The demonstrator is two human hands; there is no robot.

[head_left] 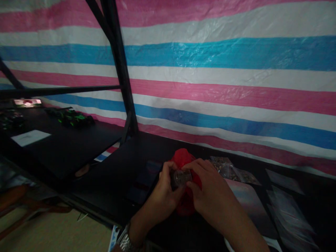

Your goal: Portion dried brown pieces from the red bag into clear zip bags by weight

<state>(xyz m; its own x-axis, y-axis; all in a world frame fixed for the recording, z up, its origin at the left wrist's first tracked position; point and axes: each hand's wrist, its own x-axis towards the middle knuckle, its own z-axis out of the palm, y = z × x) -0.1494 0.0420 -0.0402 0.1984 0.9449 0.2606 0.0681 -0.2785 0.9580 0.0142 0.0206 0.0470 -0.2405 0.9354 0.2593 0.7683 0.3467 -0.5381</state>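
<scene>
Both hands meet over a crumpled red plastic bag [182, 157] on the black table. My left hand [166, 190] wraps its fingers and thumb round a small clear container [181, 177], like a little jar lying sideways, with something dark at its left end. My right hand [207, 185] pinches the container's right end between thumb and fingers. What is inside it is too dim to make out. Part of the red bag shows below and between the hands.
A dark phone-like slab [143, 182] lies left of my hands. Clear bags of small brownish pieces [223, 166], a greyish-pink flat panel [249, 203] and several flat clear bags [291, 213] lie to the right. A black metal post [122, 70] rises behind; green-and-black toy cars [73, 118] stand on the left table.
</scene>
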